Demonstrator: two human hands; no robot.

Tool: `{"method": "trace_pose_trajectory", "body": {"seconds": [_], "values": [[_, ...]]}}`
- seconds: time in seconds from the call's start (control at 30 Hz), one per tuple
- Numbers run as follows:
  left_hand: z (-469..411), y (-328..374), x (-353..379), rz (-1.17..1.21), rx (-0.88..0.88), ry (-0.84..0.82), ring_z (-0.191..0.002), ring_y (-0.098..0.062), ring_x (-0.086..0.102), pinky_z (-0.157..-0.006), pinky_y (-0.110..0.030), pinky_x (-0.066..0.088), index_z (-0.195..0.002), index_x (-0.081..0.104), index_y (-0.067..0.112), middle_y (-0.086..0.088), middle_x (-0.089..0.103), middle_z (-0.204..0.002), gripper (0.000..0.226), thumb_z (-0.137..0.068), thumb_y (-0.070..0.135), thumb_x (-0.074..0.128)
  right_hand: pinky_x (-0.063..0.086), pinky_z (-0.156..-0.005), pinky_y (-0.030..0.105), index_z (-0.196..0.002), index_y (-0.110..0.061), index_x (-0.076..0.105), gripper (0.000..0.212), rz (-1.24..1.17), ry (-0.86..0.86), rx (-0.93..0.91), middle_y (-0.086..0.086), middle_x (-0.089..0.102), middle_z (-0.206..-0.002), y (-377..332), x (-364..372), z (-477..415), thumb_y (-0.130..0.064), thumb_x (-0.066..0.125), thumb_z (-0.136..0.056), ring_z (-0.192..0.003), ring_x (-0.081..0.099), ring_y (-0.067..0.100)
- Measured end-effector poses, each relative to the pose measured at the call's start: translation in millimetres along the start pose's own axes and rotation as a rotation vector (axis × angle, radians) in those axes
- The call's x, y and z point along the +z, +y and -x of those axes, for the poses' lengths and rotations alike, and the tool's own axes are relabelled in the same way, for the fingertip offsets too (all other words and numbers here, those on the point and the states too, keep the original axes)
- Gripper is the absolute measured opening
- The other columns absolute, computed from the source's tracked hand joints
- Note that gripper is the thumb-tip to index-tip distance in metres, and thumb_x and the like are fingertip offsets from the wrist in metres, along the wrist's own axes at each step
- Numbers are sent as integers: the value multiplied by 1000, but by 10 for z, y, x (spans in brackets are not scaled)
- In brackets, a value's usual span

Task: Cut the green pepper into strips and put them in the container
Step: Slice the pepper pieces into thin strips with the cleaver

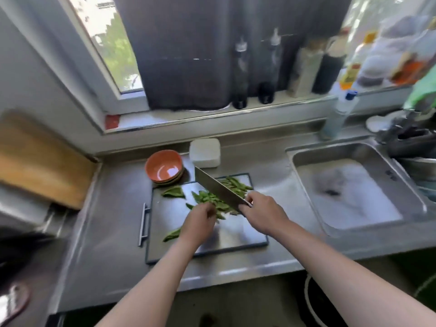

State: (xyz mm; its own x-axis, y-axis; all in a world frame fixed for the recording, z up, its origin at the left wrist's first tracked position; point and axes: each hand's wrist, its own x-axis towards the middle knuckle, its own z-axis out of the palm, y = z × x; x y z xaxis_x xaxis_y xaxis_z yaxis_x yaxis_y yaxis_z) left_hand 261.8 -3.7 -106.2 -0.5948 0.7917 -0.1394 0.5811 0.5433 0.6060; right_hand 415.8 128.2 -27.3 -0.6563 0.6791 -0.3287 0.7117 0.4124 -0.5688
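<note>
On the steel cutting board (236, 234) lie green pepper pieces. My left hand (199, 220) holds a bunch of pepper pieces (210, 199) down with curled fingers. My right hand (262, 208) grips the handle of a broad cleaver (218, 187), whose blade slants across the peppers toward the back left. Cut strips (236, 184) are heaped behind the blade. One larger pepper piece (174, 192) lies at the board's back left, another (171, 234) near my left wrist. A white square container (204, 152) stands behind the board.
Stacked orange bowls (164, 166) sit just behind the board's left corner. A sink (354, 190) is at the right, a wooden board (40, 161) at the left. Bottles (266, 69) line the window sill, and a dish soap bottle (338, 114) stands by the sink.
</note>
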Motion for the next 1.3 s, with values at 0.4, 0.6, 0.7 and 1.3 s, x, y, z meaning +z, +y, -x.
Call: {"method": "trace_pose_trajectory", "body": {"seconds": [0.4, 0.6, 0.7, 1.3], "values": [[293, -1324, -228, -219, 347, 74, -81, -27, 61, -62, -34, 55, -91, 75, 11, -5, 63, -87, 24, -82, 20, 55, 40, -61, 33, -90, -26, 57, 27, 133, -125, -43, -8, 62, -83, -772, 985, -213, -52, 52, -96, -79, 56, 23], [363, -1489, -313, -228, 392, 113, -88, -18, 59, -61, -29, 53, -100, 76, 15, 2, 63, -94, 17, -84, 12, 72, 40, -61, 33, -86, -24, 52, 24, 122, -141, -8, -6, 62, -80, -738, 1100, -155, -44, 48, -98, -78, 56, 24], [426, -1597, -362, -218, 380, 122, -91, -16, 59, -66, -32, 56, -97, 76, 13, 2, 64, -98, 20, -79, 4, 76, 39, -58, 33, -85, -23, 51, 22, 89, -178, -1, -5, 61, -80, -714, 1154, -112, -40, 47, -98, -76, 57, 22], [302, -1382, 9, -312, 514, 280, -87, -23, 60, -65, -32, 54, -91, 75, 10, -3, 67, -94, 20, -84, 13, 57, 44, -64, 37, -110, -28, 53, 18, 310, -94, -222, 4, 70, -91, -588, 1083, -175, -37, 40, -103, -83, 62, 31]]}}
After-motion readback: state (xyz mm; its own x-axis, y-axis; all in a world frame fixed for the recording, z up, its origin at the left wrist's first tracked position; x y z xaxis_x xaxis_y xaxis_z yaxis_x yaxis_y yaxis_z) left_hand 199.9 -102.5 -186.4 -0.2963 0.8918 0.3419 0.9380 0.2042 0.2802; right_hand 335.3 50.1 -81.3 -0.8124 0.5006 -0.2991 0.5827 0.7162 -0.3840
